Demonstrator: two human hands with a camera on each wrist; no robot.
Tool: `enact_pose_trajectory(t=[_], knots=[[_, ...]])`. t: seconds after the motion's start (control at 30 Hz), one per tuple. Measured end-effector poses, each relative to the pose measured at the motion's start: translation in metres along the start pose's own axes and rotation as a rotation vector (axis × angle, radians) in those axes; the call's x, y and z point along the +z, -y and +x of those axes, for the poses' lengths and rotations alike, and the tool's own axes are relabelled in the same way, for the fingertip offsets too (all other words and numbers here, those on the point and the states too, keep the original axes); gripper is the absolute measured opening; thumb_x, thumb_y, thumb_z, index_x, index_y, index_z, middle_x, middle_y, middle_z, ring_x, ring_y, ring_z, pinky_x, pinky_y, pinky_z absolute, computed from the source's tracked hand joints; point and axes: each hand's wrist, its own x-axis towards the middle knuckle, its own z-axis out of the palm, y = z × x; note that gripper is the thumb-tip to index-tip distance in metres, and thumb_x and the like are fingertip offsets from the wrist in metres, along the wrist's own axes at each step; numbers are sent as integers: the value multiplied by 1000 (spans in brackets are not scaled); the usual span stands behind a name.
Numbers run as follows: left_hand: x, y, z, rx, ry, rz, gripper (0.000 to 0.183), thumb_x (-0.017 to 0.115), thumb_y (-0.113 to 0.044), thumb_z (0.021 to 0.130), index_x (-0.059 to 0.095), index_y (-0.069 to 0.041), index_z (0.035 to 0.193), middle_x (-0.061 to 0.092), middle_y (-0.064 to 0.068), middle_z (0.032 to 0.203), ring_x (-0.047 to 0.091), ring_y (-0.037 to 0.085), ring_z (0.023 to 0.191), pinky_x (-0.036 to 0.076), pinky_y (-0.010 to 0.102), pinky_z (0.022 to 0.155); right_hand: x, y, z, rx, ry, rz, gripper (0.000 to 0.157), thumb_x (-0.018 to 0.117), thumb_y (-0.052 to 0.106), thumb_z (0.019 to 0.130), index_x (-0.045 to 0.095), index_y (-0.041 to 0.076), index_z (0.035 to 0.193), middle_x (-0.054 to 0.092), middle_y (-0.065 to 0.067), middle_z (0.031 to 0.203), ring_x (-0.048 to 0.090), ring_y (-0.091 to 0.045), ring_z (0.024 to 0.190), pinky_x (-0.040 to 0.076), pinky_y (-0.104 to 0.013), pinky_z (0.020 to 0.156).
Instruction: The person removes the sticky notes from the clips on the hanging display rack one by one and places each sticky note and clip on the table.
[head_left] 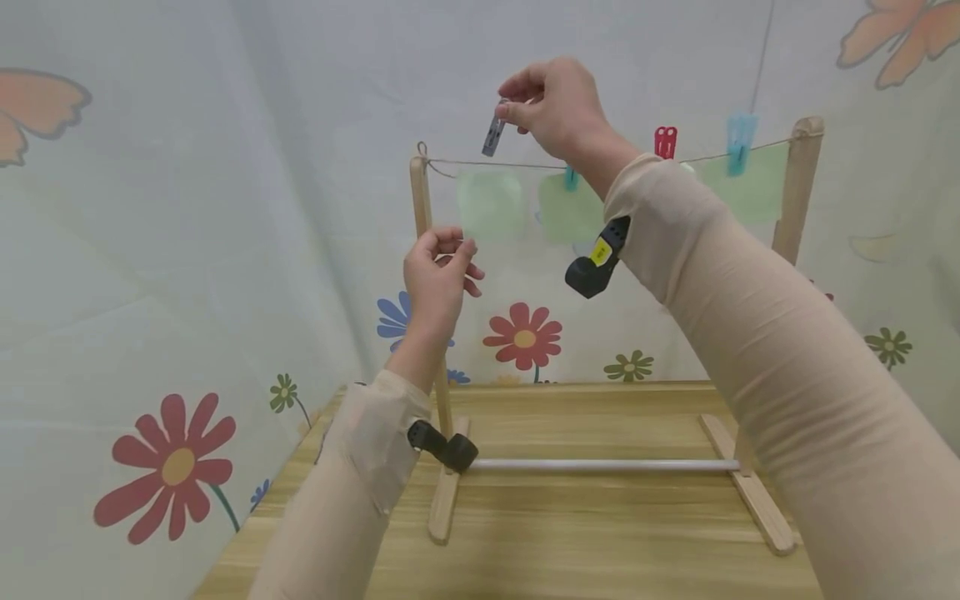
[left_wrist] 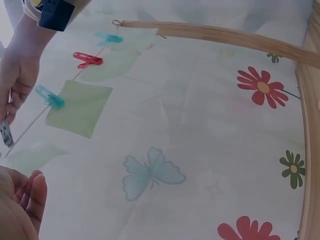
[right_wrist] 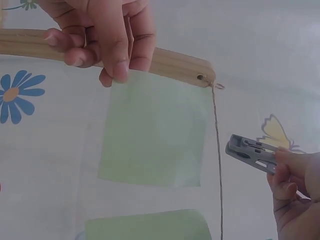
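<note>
Pinched by its lower left corner, a pale green sheet (head_left: 491, 200) hangs from my left hand (head_left: 442, 275) near the left post. In the right wrist view, that sheet (right_wrist: 155, 130) lies flat beside the string (right_wrist: 218, 130), its top edge just below it. My right hand (head_left: 558, 108) grips a grey clothespin (head_left: 492, 136) by its handle end, above the string. The right wrist view shows the clothespin (right_wrist: 252, 151) pointing towards the string, apart from it and from the sheet. The left wrist view cuts off part of my left hand (left_wrist: 20, 210).
A wooden frame with a left post (head_left: 420, 196) and a right post (head_left: 798, 192) carries the string. Other green sheets hang on it under a teal clothespin (head_left: 571, 177), a red clothespin (head_left: 664, 142) and a light blue clothespin (head_left: 741, 146). A white rod (head_left: 600, 465) joins the feet on the wooden table (head_left: 600, 533).
</note>
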Motion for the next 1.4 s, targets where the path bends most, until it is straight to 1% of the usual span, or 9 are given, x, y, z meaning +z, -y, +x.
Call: enact_pose_trajectory(t=[0.1,0.3,0.6,0.77,1.0,1.2,1.23,1.27,1.4], knots=[[-4,3,-4,13,-13,0,17,63,-8,92,59,0,107,57,-2,81,58,6,52,50,18,44,-2,0,-1,-17,-42,24,33,59,26,95,62,12,125,62,3,109,56,-6,87,48,-20,87],[-17,2,-11,95,-23,-13,16,62,-7,92,59,2,106,58,-1,81,58,5,51,50,20,43,-10,3,-4,-31,-79,115,33,62,25,93,63,11,123,60,7,101,56,-7,85,48,-19,86],[-29,-14,-23,166,32,-60,8,62,-5,92,59,-2,99,57,-1,80,57,8,52,51,20,44,-27,-5,-22,-55,-69,244,34,64,26,92,63,8,121,61,8,91,54,-9,81,45,-21,66],[-33,-20,-30,180,81,-88,8,61,-4,92,59,-1,99,57,-3,79,56,8,51,51,21,43,-32,-10,-33,-113,-73,320,33,65,20,91,62,4,121,62,6,92,57,-11,85,48,-19,64],[-40,-24,-42,148,137,-42,13,61,-4,92,61,4,102,61,-5,76,55,11,49,51,22,43,-37,-18,-46,-150,-53,387,35,67,13,89,61,0,121,60,2,95,64,-14,84,53,-16,65],[-46,-24,-50,99,221,6,16,61,-4,92,63,5,105,61,-6,68,53,10,47,52,23,44,-44,-27,-59,-159,-24,395,31,67,9,88,62,-1,118,63,1,96,66,-11,68,55,-14,64],[-47,-23,-52,93,237,13,16,61,-4,92,63,5,105,60,-6,66,53,11,47,52,23,45,-45,-29,-62,-157,-18,387,30,67,9,88,62,0,117,65,1,95,65,-10,65,53,-13,60],[-48,-23,-53,84,253,23,17,61,-4,92,63,5,106,60,-6,64,53,11,47,52,23,45,-46,-32,-64,-155,-10,380,30,67,9,88,62,1,116,65,2,95,65,-10,65,51,-12,56],[-51,-23,-61,48,307,58,19,61,-6,92,64,5,108,58,-5,57,52,11,46,53,23,47,-49,-41,-76,-145,31,395,28,67,7,88,62,0,114,68,1,95,67,-13,71,52,-14,57]])
